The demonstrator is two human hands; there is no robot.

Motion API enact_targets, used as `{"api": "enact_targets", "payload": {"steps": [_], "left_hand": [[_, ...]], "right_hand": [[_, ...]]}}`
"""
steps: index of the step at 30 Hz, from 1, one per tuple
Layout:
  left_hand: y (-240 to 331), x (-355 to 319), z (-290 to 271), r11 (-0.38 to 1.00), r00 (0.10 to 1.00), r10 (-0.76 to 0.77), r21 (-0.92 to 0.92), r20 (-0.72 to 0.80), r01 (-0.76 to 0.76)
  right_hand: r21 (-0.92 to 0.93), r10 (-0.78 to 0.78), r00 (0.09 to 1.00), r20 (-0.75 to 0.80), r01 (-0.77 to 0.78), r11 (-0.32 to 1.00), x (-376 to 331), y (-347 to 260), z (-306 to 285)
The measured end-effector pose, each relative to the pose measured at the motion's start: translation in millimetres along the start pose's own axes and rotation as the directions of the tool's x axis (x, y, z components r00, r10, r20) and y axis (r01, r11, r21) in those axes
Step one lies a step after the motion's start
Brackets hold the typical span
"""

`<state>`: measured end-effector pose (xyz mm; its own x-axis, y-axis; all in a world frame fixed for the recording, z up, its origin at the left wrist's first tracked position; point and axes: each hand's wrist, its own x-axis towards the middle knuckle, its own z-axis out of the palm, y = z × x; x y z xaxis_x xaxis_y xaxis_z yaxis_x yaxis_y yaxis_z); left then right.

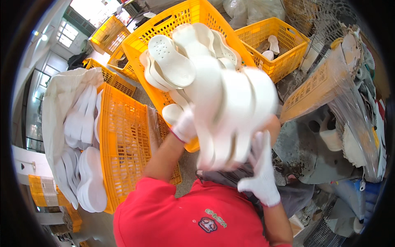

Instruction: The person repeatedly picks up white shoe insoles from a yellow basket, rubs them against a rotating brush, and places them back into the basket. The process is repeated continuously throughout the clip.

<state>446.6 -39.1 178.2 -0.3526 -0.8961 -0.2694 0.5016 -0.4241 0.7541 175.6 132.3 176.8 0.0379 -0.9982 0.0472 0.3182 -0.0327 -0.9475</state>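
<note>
A bundle of white shoe soles (236, 111), blurred by motion, is in front of me above the near end of a yellow plastic crate (135, 43). My left hand (184, 126), in a white glove, grips the bundle at its left side; its fingertips are hidden behind the soles. On the bundle's right, my gloved right hand (263, 175) is open, fingers stretched upward and thumb spread out. Whether its fingers touch the soles I cannot tell. More white soles (170, 61) lie piled in the crate, the top one dotted with small holes.
At the left, another yellow crate (123, 144) stands beside a white sack (53, 111) and stacked white soles (91, 179). A smaller yellow crate (284, 61) with a few pieces is at the far right. Cardboard (308, 92) and plastic-wrapped scraps crowd the right side.
</note>
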Motion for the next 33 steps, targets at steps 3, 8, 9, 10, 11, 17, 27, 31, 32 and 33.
{"api": "enact_targets", "payload": {"steps": [3,8,9,10,11,17,27,31,32,33], "left_hand": [[-27.9,-20.4,9.1,0.995,0.986,-0.083,0.059,0.147,0.075],[29.0,-15.1,-39.7,0.837,0.958,0.268,0.517,-0.101,-0.18],[44.4,-11.9,-47.6,0.856,0.906,0.39,0.428,-0.167,-0.29],[61.5,-11.7,-54.5,0.861,0.905,0.382,0.427,-0.185,-0.276],[72.6,-10.6,-57.9,0.853,0.911,0.398,0.41,-0.108,-0.324],[-6.1,-17.9,-19.1,0.859,0.951,0.224,0.503,-0.212,-0.091],[13.8,74.6,-15.0,0.462,0.932,0.343,0.885,-0.114,-0.062],[37.5,142.5,-30.6,-0.38,0.924,0.088,0.87,0.372,-0.314],[36.7,153.2,-31.1,-0.418,0.86,0.08,0.8,0.504,-0.43],[36.2,159.8,-27.1,-0.469,0.904,0.167,0.838,0.394,-0.279]], "right_hand": [[0.092,0.287,0.957,0.045,-0.29,0.952,25.0,9.1,23.7],[-0.077,0.317,0.929,-0.193,-0.336,0.939,64.2,-8.3,44.5],[-0.051,0.367,0.904,-0.217,-0.386,0.921,84.2,-13.2,44.2],[0.112,0.363,0.925,-0.109,-0.352,0.929,104.5,-18.4,45.1],[0.256,0.391,0.919,-0.057,-0.365,0.895,116.9,-20.7,46.3],[0.112,0.186,0.975,0.122,-0.2,0.973,100.1,15.3,51.4],[0.444,0.498,0.736,-0.46,-0.295,0.846,-35.7,16.6,-18.9],[0.631,0.583,0.676,-0.451,-0.22,0.744,-74.8,33.9,-56.8],[0.614,0.557,0.684,-0.471,-0.2,0.764,-87.8,39.4,-69.1],[0.614,0.503,0.728,-0.465,-0.144,0.776,-101.2,44.1,-80.9]]}}
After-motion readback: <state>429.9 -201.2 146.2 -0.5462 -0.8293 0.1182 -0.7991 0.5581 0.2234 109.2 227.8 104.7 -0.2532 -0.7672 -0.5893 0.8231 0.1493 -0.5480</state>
